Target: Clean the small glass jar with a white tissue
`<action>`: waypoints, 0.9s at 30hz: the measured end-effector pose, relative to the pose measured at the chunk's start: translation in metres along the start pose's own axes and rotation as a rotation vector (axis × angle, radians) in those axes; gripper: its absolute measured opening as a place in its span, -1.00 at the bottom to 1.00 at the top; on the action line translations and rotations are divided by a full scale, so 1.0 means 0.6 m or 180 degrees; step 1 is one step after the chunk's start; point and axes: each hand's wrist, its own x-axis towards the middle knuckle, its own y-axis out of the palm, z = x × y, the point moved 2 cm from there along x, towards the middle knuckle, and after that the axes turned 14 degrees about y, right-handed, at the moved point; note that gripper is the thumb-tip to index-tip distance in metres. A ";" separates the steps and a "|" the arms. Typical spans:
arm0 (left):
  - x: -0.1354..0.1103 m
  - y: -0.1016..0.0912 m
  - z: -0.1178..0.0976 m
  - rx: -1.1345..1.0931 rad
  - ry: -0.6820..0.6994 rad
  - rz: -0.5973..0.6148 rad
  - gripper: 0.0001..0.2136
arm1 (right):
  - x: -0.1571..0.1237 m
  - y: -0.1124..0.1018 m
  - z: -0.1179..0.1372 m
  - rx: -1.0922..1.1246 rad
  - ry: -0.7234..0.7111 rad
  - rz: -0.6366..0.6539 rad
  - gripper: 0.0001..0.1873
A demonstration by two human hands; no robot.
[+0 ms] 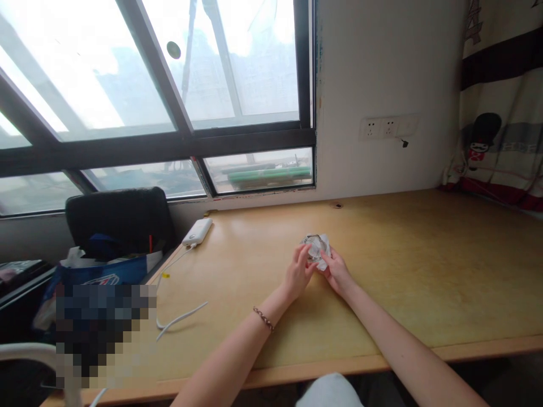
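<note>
Wrapper [315, 249], whitish, crinkled and partly see-through, with a thin dark ring-like line in it, shows in the head view between both hands, over the middle of the yellowish table [407, 254]. Right hand [336, 272] holds its right edge, thumb on top. Left hand [300, 265] curls its fingers at the left edge; whether they grip cannot be told. Both forearms angle inward. Blue bag [131, 270] bears a logo too blurred to read.
</note>
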 end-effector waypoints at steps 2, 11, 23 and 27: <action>-0.002 -0.007 0.010 -0.0464 -0.0871 -0.0678 -0.48 | 0.003 -0.001 -0.002 -0.0207 -0.0051 -0.0099 -0.56; -0.010 0.018 0.032 -0.3537 -0.2586 -0.0316 -0.67 | 0.011 -0.029 0.008 -0.2319 -0.0766 -0.1103 -0.53; -0.008 0.012 0.040 -0.3856 -0.2563 -0.1269 -0.69 | 0.006 -0.021 0.003 -0.1346 -0.0375 -0.0573 -0.52; -0.006 0.015 0.036 -0.3725 -0.2577 -0.1186 -0.65 | 0.015 -0.033 0.001 -0.1298 -0.0443 -0.0900 -0.49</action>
